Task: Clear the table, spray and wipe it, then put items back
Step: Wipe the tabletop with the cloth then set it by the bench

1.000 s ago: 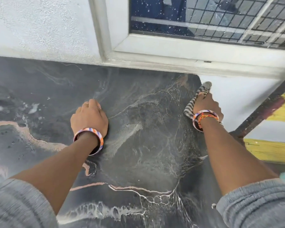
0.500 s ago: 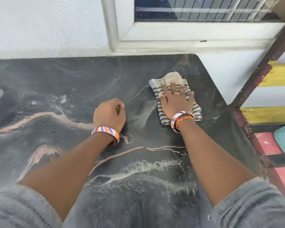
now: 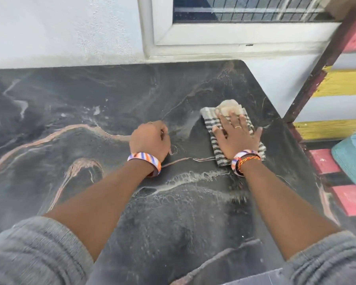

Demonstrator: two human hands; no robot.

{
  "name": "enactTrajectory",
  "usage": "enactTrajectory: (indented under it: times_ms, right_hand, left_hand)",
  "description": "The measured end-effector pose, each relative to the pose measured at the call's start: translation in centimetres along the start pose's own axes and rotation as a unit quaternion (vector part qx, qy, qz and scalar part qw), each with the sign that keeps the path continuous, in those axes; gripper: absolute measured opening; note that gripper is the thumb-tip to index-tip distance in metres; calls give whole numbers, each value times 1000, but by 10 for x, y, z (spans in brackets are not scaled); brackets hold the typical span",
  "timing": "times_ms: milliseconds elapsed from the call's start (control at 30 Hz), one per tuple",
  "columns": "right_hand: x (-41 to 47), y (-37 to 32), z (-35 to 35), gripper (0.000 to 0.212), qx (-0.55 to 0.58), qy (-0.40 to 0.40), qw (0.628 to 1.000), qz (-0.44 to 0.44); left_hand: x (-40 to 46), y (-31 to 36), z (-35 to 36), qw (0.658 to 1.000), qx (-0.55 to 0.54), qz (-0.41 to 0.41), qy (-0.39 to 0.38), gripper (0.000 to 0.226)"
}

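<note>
Pressing flat on the cloth [image 3: 216, 122], the right hand [image 3: 237, 136] is lying with its fingers [image 3: 243, 121] straight and spread, a ring showing on one of them. That striped cloth is sitting on the table [image 3: 90, 95] right of centre in the frame, near the table's far right corner, with a pale crumpled part poking out beyond the fingertips. Just left of it, apart from the cloth, the left hand [image 3: 150, 138] is resting on the dark marbled top with its fingers curled under into a loose fist, holding nothing that shows. Striped bangles are circling both wrists, and an orange thread band is sitting beside the right one. Grey sleeves are filling the lower corners of the frame. Whitish streaks and foamy smears are lying across the table below the hands. A white wall is running along the top left, with a window [image 3: 245, 23] at the top centre. Painted yellow and red boards are showing at the right edge, with something teal beside them.
</note>
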State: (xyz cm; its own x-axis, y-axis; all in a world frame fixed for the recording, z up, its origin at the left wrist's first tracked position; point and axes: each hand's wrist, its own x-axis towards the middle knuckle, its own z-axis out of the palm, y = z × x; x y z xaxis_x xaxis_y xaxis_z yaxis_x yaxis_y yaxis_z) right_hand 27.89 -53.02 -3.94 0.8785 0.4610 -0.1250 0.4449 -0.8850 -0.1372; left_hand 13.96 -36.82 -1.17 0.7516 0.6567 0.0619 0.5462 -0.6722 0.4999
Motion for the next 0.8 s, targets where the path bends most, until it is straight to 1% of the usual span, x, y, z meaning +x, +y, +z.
enactTrajectory:
  times_ms: [100, 167, 233, 333, 400, 467, 500, 567, 633, 667, 700, 733, 767, 800]
  right_hand:
    - [-21, 61, -10, 56, 11, -11, 988, 153]
    - [-41, 89, -13, 57, 34, -6, 973, 226]
    - [-58, 101, -14, 56, 44, 0, 962, 268]
    - [-64, 97, -13, 52, 47, 11, 960, 275]
    - [-64, 87, -10, 51, 39, 13, 967, 253]
    - [-67, 65, -2, 50, -3, 17, 980, 197]
    - [-70, 49, 1, 50, -22, 20, 988, 150]
    - [-81, 5, 7, 51, -38, 15, 999, 27]
    - [-101, -38, 15, 51, -29, 9, 994, -100]
    - [-111, -54, 19, 51, -25, 2, 989, -148]
    - [-119, -60, 22, 51, -26, -7, 984, -176]
    - [-124, -57, 22, 50, -26, -16, 982, -185]
    - [-130, -46, 21, 49, -21, -15, 984, -177]
    - [-132, -31, 20, 48, -13, -10, 989, -150]
  left_hand:
    - [-6, 8, 3, 999, 1, 39, -5, 18]
    - [-10, 12, 5, 999, -3, 53, -11, 18]
    - [-14, 15, 5, 998, -10, 58, -17, 18]
    - [-20, 15, 4, 997, -26, 70, -22, 18]
    - [-24, 11, 1, 997, -35, 69, -19, 17]
    - [-28, 5, -1, 997, -36, 65, -14, 17]
    - [-30, 2, -2, 997, -31, 62, -12, 18]
    - [-36, -3, -4, 998, -16, 59, -8, 19]
    - [-44, -5, -7, 998, -4, 59, -4, 21]
    - [-49, -5, -9, 998, -2, 63, 0, 21]
    - [-55, -4, -11, 998, -1, 67, 2, 22]
    - [-61, -2, -13, 997, 0, 72, 4, 22]
    - [-71, 1, -15, 997, -1, 81, 2, 22]
    - [-80, 3, -17, 996, -2, 89, 0, 21]
